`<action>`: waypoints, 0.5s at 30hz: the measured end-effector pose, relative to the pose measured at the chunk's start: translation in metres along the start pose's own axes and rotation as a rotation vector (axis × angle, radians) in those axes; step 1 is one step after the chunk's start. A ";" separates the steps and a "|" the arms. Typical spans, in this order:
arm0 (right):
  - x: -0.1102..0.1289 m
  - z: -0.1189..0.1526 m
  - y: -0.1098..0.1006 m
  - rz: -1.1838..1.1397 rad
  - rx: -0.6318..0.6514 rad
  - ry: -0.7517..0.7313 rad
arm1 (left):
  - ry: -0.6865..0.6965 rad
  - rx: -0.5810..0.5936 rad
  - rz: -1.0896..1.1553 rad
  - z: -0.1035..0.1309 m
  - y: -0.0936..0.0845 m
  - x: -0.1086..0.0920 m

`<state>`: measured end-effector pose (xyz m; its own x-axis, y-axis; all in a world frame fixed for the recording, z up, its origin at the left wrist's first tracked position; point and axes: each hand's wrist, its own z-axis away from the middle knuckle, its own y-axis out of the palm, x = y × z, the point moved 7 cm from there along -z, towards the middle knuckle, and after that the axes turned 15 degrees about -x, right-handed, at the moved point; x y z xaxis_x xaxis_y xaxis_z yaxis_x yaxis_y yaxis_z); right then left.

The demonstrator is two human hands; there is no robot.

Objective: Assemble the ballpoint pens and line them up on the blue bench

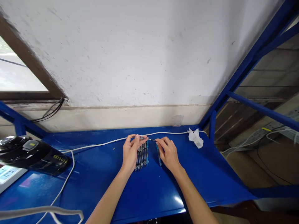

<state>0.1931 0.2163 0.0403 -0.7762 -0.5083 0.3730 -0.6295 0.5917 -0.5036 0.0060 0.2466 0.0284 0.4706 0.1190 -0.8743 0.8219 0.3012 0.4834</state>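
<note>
My left hand (130, 153) is closed around a grey-gripped pen (141, 138) held level just above the blue tabletop. My right hand (168, 152) pinches the end of a thin dark pen refill (152, 140), whose other end meets or nearly meets the pen's tip. Below my left hand several pens (141, 158) lie side by side in a row, grey and black ones with a blue one at the right; their upper ends are partly covered by my fingers. A separate blue pen (159, 158) lies just left of my right hand, partly hidden by it.
A black bottle-like appliance (46, 155) and a white power strip (9, 175) are at the left. A white cable (98, 145) runs along the back of the blue tabletop (144, 199). A crumpled tissue (195, 137) lies at the right, near the blue metal frame (212, 126).
</note>
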 end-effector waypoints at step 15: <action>0.003 0.002 0.003 0.017 0.013 -0.035 | 0.019 0.071 -0.077 0.004 0.006 0.003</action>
<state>0.1890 0.2157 0.0386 -0.7849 -0.5199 0.3372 -0.6156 0.5922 -0.5199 0.0134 0.2452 0.0283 0.3992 0.1164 -0.9094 0.8766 0.2423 0.4158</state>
